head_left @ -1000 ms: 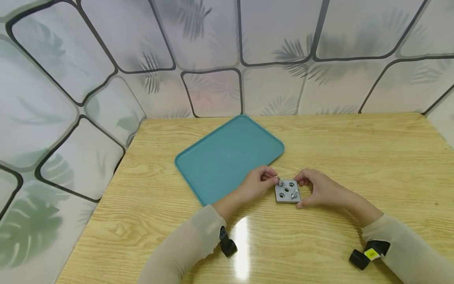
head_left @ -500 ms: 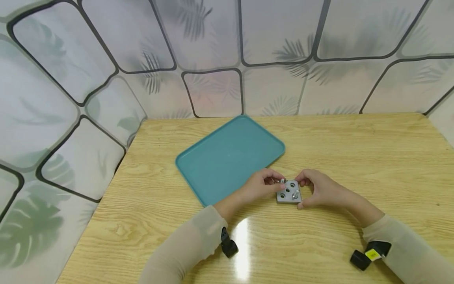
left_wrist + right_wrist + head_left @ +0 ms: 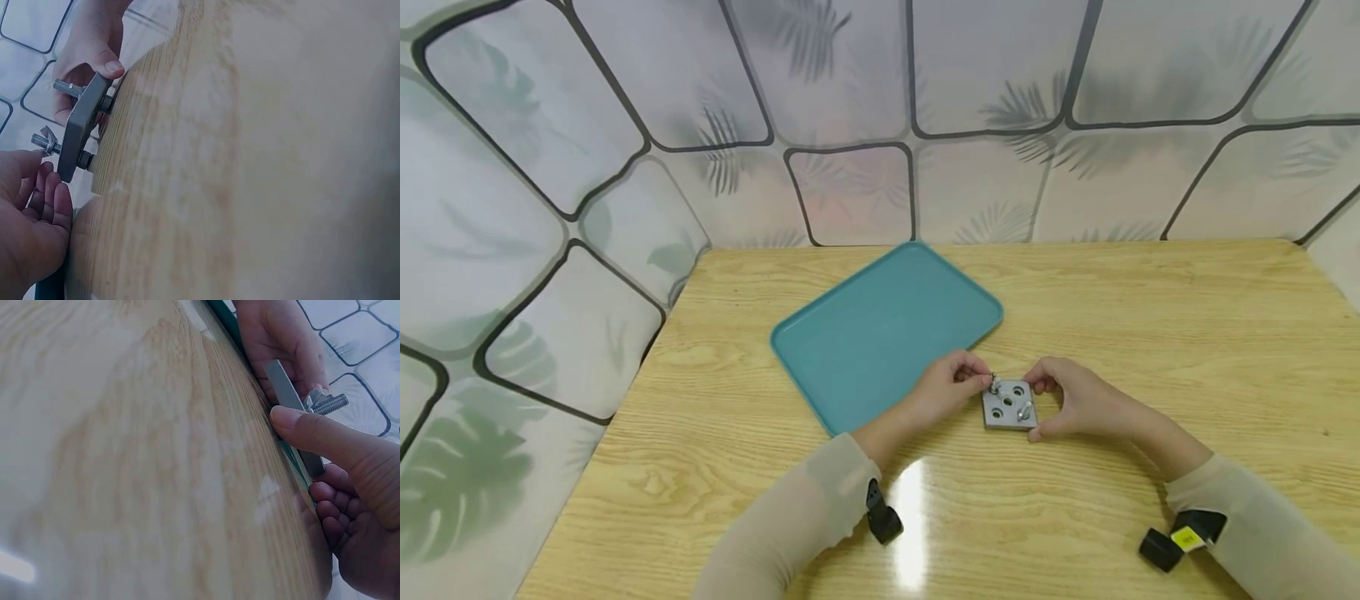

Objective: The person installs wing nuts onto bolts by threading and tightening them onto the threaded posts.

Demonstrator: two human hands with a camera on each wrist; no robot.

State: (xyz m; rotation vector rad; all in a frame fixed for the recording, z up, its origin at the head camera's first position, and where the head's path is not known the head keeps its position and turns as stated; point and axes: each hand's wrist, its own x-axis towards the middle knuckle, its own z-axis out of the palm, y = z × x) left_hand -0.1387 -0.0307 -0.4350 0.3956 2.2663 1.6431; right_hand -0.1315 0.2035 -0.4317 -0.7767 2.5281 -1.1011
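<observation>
A square grey metal plate (image 3: 1000, 421) with several holes lies in front of me, two bolts standing up through it. The bolt heads show beneath it in the left wrist view. A wing nut (image 3: 48, 142) sits on the bolt at the plate's far left corner. My left hand (image 3: 946, 387) has its thumb and fingertips at this wing nut, the fingers bent. A second bolt (image 3: 331, 404) carries another wing nut (image 3: 315, 397), near the plate's front right corner. With thumb and fingers on opposite edges, my right hand (image 3: 1086, 402) holds the plate from the right.
A blue-green tray (image 3: 880, 325) lies at an angle behind my left hand, with its near right edge close to the plate. Everything rests on a wood-grain table (image 3: 1172, 333). A patterned cloth (image 3: 985, 183) hangs behind the table and on its left.
The left fingers moved right over the wing nut by half a second ago, then drew back left to its near side. The right hand and the plate stay almost still.
</observation>
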